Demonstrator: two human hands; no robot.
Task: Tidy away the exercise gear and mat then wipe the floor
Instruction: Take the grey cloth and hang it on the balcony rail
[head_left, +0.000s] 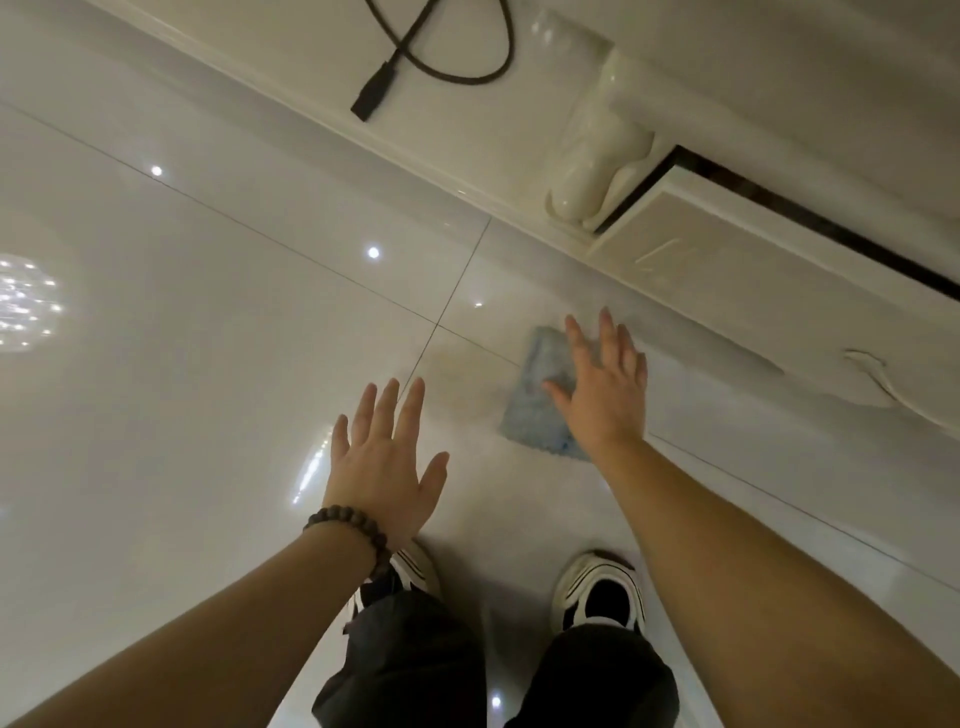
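Glossy pale tile makes up the floor (208, 322), which mirrors ceiling lights and runs up to a cream cabinet (737, 270) with a carved leg (592, 156) along the far right, a black cable (415, 57) dangling against the wall beyond. Two feet in black-and-white sneakers (600, 592) stand on the tile, dark trouser legs above them. A blue cloth (540, 395) lies flat on the floor near the cabinet with the right hand (605, 389) over it, fingers straight and spread, while the left hand (384, 467), beaded bracelet (353, 530) at its wrist, hangs flat, fingers extended, holding nothing.
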